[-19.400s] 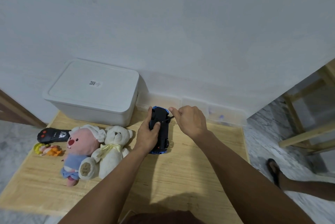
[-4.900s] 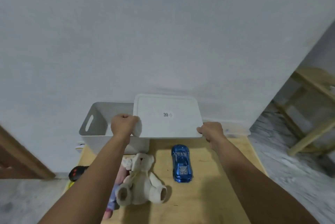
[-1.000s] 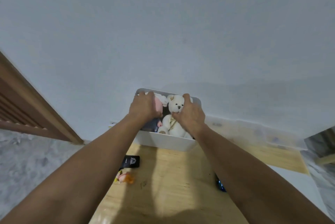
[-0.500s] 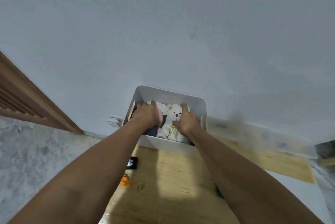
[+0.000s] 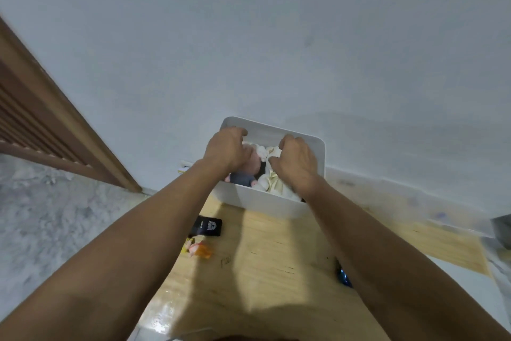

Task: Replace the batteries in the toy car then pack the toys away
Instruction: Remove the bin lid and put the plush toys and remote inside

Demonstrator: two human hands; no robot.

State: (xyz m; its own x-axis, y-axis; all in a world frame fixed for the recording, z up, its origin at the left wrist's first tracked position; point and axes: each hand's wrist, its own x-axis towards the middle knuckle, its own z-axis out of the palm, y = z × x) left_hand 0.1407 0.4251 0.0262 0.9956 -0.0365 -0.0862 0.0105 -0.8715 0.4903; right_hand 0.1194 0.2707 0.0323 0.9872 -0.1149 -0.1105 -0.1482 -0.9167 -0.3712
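Observation:
An open white storage box (image 5: 262,202) stands on the wooden table (image 5: 276,271) against the wall. Inside it lie a pink plush toy (image 5: 253,165) in a blue outfit and a white teddy bear (image 5: 272,184). My left hand (image 5: 228,148) is curled over the pink plush's head. My right hand (image 5: 297,163) grips the bear's upper body, fingers curled at its head. A sliver of the blue toy car (image 5: 343,276) shows on the table, mostly hidden behind my right forearm. The black remote (image 5: 209,226) lies in front of the box's left corner.
A small yellow and orange doll (image 5: 198,249) lies on the table just below the remote. A brown slatted door (image 5: 33,130) stands at the left. Grey marble floor (image 5: 55,216) lies left of the table. The wall rises directly behind the box.
Both hands have stayed on the two plush toys, which now sit lower inside the box. The view has shifted slightly; the remote and the doll have not moved.

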